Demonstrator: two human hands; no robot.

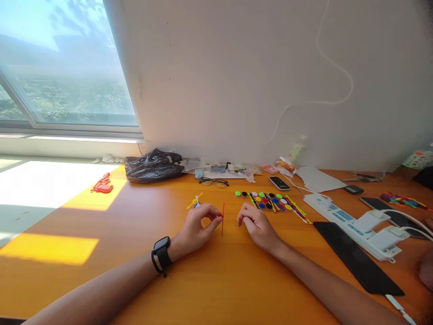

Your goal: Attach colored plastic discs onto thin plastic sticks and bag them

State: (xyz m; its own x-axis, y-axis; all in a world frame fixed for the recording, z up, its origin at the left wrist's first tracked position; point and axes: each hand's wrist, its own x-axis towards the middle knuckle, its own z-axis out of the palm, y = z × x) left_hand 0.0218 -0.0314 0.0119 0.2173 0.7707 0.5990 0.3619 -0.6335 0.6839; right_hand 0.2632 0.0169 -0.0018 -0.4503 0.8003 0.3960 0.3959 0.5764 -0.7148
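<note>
My left hand (199, 224), with a black watch on its wrist, rests on the orange table (135, 234) and pinches a thin red stick (223, 220) held upright. Just behind it lies a small assembly of yellow, white and blue sticks (195, 201). My right hand (255, 225) lies on the table a little to the right, fingers curled, with nothing visible in it. Beyond that hand is a spread of coloured discs and sticks (270, 201).
A black bag (154, 165), glasses (214, 182), a phone (279, 183) and clutter line the wall. A white power strip (352, 225) with plugs, a black slab (356, 259) and more coloured sticks (401, 199) lie right. A red shape (102, 184) lies left.
</note>
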